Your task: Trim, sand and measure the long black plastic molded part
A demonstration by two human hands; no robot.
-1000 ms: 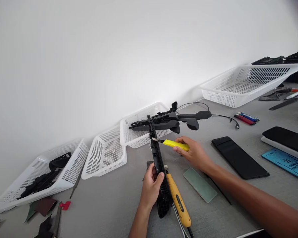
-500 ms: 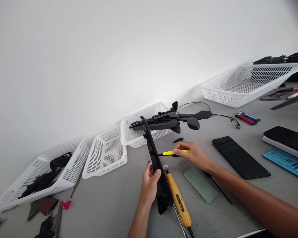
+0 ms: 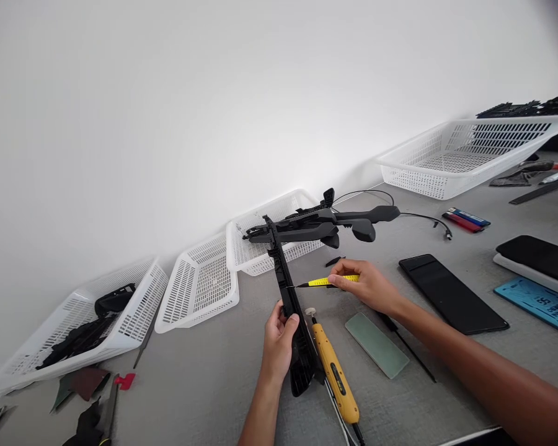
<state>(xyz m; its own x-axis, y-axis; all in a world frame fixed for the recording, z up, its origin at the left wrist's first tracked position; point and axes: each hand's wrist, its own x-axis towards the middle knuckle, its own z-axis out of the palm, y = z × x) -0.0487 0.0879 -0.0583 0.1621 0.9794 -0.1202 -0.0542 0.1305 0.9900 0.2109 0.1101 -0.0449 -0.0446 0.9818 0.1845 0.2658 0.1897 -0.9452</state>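
Note:
My left hand (image 3: 279, 337) is closed around the lower part of a long black plastic trim piece (image 3: 283, 266), which stands tilted above the table. Between the thumb and fingers of my right hand (image 3: 367, 285) is a slim yellow-handled tool (image 3: 320, 282). Its thin dark tip reaches the middle of the trim piece; whether it touches I cannot tell. A yellow rotary tool (image 3: 335, 371) with a pale round head lies just right of the piece. Beside it rests a greenish flat whetstone-like block (image 3: 376, 344).
Black plastic parts (image 3: 325, 226) lie across a white basket (image 3: 255, 263). Further white baskets (image 3: 199, 285) stand along the wall. On the right are a black phone (image 3: 451, 294), lighters (image 3: 465, 220) and a blue card (image 3: 539, 303). Sandpaper (image 3: 81, 383) lies at lower left.
My right hand and the yellow-handled tool have shifted slightly right and up, drawing the tip back across the trim piece. The trim piece's lower end has moved a little left and up.

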